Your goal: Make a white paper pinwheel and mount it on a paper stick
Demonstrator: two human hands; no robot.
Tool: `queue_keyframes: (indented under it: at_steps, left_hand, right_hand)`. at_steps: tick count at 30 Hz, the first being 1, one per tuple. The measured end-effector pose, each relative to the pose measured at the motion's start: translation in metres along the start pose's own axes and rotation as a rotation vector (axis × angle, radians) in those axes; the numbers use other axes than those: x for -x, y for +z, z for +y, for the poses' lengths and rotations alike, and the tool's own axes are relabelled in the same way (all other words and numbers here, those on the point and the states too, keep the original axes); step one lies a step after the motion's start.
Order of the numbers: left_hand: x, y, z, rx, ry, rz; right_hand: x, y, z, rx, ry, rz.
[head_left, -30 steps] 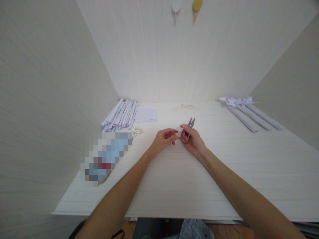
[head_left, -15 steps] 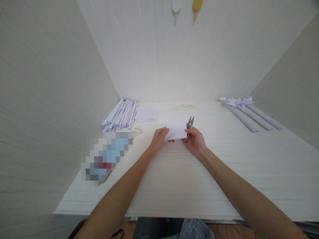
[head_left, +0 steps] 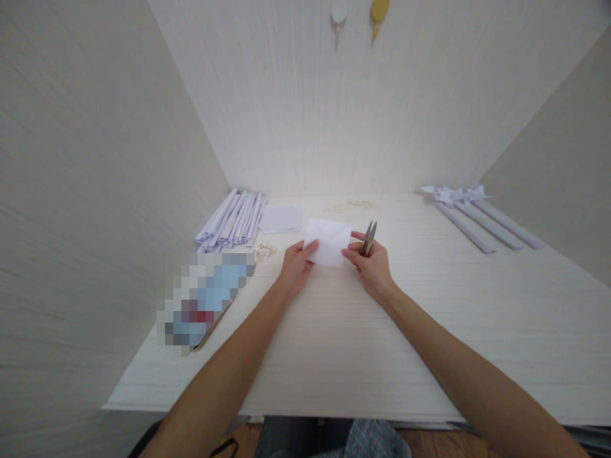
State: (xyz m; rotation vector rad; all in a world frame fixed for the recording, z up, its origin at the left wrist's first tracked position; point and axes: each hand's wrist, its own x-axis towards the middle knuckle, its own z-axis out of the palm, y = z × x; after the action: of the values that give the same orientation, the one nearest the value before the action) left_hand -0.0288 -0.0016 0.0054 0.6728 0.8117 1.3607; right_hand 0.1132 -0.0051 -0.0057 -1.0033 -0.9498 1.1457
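Observation:
A small white sheet of paper [head_left: 328, 242] with creases is held up between both hands above the white table [head_left: 334, 331]. My left hand [head_left: 296, 267] pinches its left edge with thumb on top. My right hand [head_left: 370, 267] pinches the paper's right edge with thumb and forefinger. The same hand also grips small metal thread snips [head_left: 368, 236], whose blades point up and away from me.
A bundle of folded white paper strips [head_left: 231, 222] and a stack of small white sheets [head_left: 280, 218] lie at the back left. Paper pinwheels on rolled sticks [head_left: 477, 216] lie at the back right. A blurred-out flat object [head_left: 203, 299] is at the left. Two hooks [head_left: 358, 13] hang on the back wall.
The paper was a small folded piece between my fingertips; both hands have unfolded it into a flat sheet and lifted it slightly away from me. The snips stayed in my right hand.

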Motion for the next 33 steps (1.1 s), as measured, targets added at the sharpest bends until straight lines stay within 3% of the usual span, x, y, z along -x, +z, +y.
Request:
queue_keyframes:
  at_steps: [8,14,17,23,33]
  left_hand:
    - [-0.002,-0.002,-0.003,-0.119,0.028,-0.037]
    - [-0.002,-0.001,-0.007,-0.270,0.059,0.045]
    - [-0.003,-0.002,-0.007,-0.270,0.118,0.079]
    - [-0.009,-0.011,-0.002,-0.346,0.258,0.122]
    - [-0.005,-0.009,0.005,-0.355,0.292,0.211]
  right_hand:
    - [0.000,0.000,-0.003,-0.016,0.006,0.044]
    - [0.003,0.003,-0.007,-0.082,0.033,0.068]
    - [0.004,0.004,-0.007,-0.090,0.068,-0.001]
    - [0.005,0.004,-0.010,-0.171,0.329,-0.302]
    - [0.006,0.003,-0.010,-0.060,0.363,-0.346]
